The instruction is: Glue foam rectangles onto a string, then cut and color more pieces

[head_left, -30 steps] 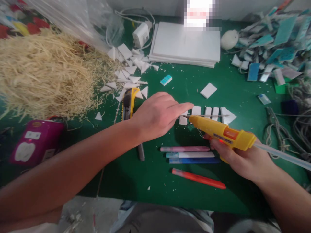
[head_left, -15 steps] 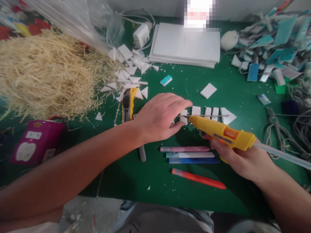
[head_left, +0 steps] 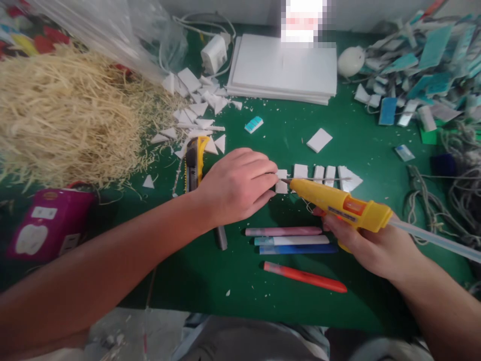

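Observation:
My right hand (head_left: 368, 245) is wrapped round the handle of a yellow glue gun (head_left: 334, 200), with a clear glue stick out of its back. The gun's nozzle points left, at a small white foam piece (head_left: 281, 186) in a row. A string runs over this row, which ends on the right in a pointed white piece (head_left: 348, 179). My left hand (head_left: 244, 188) is at the row's left end, palm down, fingers bent and close together; what its fingertips hold, if anything, is hidden.
Markers, one a red marker (head_left: 304, 277), lie below the row. A utility knife (head_left: 193, 163) is beside my left wrist. Straw (head_left: 71, 115) heaps at left, above a purple box (head_left: 50, 223). White boards (head_left: 281, 67) are stacked behind; foam scraps (head_left: 432, 47) pile at right.
My left hand's index finger and thumb have drawn back from the small white piece near the nozzle, and its fingers are closer together. The whole view has shifted slightly.

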Tool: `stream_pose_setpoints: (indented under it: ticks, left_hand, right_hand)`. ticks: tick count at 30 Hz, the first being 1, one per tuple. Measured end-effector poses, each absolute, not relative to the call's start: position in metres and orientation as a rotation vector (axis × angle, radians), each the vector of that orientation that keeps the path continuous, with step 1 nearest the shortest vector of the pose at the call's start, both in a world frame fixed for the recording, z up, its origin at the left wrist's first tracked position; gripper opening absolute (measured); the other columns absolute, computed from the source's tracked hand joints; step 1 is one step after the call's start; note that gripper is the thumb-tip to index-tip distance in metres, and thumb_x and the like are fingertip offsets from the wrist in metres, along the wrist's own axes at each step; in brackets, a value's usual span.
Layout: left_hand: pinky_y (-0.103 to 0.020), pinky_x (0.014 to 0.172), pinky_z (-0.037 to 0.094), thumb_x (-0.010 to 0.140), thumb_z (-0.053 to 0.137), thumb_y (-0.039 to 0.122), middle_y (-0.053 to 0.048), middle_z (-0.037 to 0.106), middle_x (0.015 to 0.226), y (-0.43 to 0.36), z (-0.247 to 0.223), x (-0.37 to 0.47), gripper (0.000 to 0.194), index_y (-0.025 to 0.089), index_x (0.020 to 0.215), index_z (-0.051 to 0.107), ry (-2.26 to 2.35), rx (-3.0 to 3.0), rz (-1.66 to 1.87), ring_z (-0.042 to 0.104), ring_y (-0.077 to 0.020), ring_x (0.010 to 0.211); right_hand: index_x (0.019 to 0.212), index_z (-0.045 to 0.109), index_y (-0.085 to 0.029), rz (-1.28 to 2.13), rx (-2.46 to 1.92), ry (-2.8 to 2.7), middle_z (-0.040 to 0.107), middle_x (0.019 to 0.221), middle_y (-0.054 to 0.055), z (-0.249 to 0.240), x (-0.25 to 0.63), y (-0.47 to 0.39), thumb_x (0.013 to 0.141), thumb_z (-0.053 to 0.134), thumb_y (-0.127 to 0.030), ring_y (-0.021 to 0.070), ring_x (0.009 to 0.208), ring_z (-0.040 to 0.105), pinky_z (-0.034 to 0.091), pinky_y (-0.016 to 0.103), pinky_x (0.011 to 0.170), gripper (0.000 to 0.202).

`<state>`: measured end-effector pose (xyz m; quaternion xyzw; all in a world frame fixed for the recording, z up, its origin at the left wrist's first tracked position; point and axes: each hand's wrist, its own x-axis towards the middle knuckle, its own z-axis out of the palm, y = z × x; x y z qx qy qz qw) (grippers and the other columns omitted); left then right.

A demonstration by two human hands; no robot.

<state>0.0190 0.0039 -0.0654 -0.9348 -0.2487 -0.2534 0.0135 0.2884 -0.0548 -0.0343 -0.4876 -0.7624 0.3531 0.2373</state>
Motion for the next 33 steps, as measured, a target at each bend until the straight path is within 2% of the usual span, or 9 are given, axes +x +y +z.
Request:
stream_pose_setpoints:
  ticks: [7, 19, 24, 33]
  left_hand:
    - [-0.037, 0.09, 0.056, 0.102, 0.055, 0.025, -0.011, 0.078, 0.105, 0.004, -0.066, 0.019, 0.021, 0.011, 0.102, 0.071, -0.768, -2.93, -0.783, 0.073, -0.0233, 0.1]
    - [-0.036, 0.089, 0.055, 0.103, 0.052, 0.026, -0.012, 0.078, 0.111, 0.004, -0.066, 0.019, 0.024, 0.012, 0.103, 0.072, -0.802, -2.96, -0.724, 0.072, -0.0232, 0.102]
    - [-0.037, 0.089, 0.055, 0.103, 0.052, 0.026, -0.012, 0.078, 0.11, 0.004, -0.065, 0.02, 0.025, 0.011, 0.104, 0.072, -0.802, -2.976, -0.707, 0.072, -0.0238, 0.102]
    - [-0.036, 0.09, 0.058, 0.103, 0.052, 0.023, -0.012, 0.077, 0.11, 0.004, -0.064, 0.02, 0.022, 0.012, 0.104, 0.071, -0.818, -2.976, -0.751, 0.072, -0.0229, 0.103]
  right_hand:
    - [0.079, 0.066, -0.022, 0.973, -1.361, -2.084, 0.072, 0.066, 0.003, -0.033, 0.288, -0.054, 0.1, 0.056, -0.046, 0.015, 0.05, 0.065, 0.053, 0.025, 0.047, 0.034]
    - [0.077, 0.067, -0.024, 0.966, -1.39, -2.077, 0.071, 0.064, 0.002, -0.034, 0.287, -0.054, 0.099, 0.056, -0.049, 0.0164, 0.049, 0.064, 0.054, 0.027, 0.047, 0.036]
    - [0.075, 0.068, -0.023, 1.018, -1.398, -2.021, 0.069, 0.06, 0.002, -0.031, 0.286, -0.054, 0.098, 0.057, -0.057, 0.0159, 0.048, 0.063, 0.052, 0.026, 0.044, 0.042]
    - [0.092, 0.078, -0.024, 1.025, -1.394, -1.935, 0.074, 0.07, 0.004, -0.04, 0.302, -0.062, 0.101, 0.058, -0.053, 0.0168, 0.054, 0.066, 0.054, 0.026, 0.049, 0.036]
